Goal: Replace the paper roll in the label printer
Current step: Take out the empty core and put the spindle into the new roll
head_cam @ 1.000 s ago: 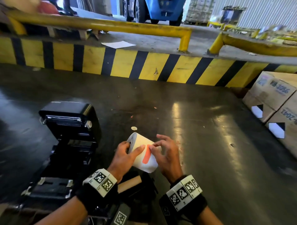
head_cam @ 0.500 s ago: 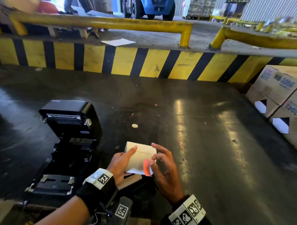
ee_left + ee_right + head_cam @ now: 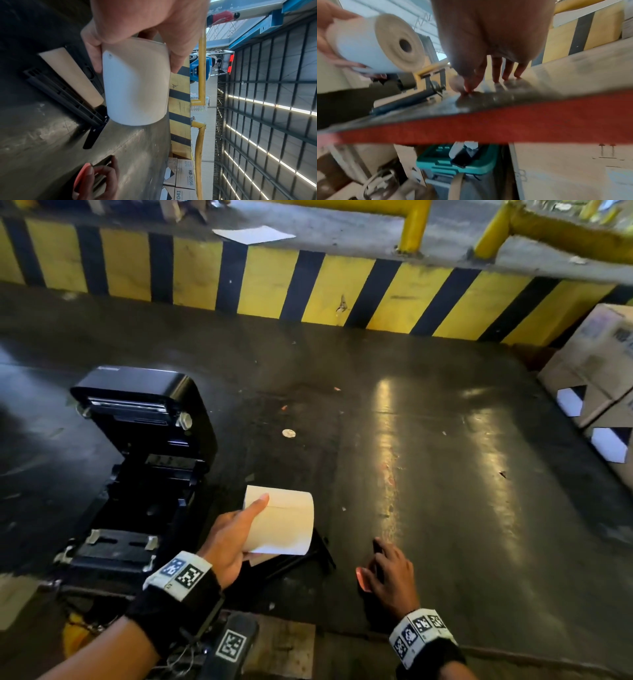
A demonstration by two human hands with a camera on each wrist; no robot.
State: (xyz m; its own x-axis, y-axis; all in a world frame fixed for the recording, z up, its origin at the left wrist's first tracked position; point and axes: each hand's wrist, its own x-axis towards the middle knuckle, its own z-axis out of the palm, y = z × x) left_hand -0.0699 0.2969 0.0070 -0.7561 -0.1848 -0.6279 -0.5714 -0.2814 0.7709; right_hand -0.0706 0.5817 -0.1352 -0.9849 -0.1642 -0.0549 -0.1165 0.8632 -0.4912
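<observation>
My left hand grips a full white paper roll, thumb on top, just right of the open black label printer. The left wrist view has the roll held between thumb and fingers above the dark surface. An empty brown core lies under it on a black roll holder. My right hand is down on the surface to the right, apart from the roll, pinching a small orange sticker. From the right wrist, its fingertips touch the surface.
A yellow and black striped kerb runs along the back. Cardboard boxes stand at the right edge. A small round scrap lies on the dark surface. Below the red front edge sits a teal crate.
The orange sticker has come off the roll in my right hand, which has moved right and down to the surface. My left hand alone now holds the roll, lying sideways.
</observation>
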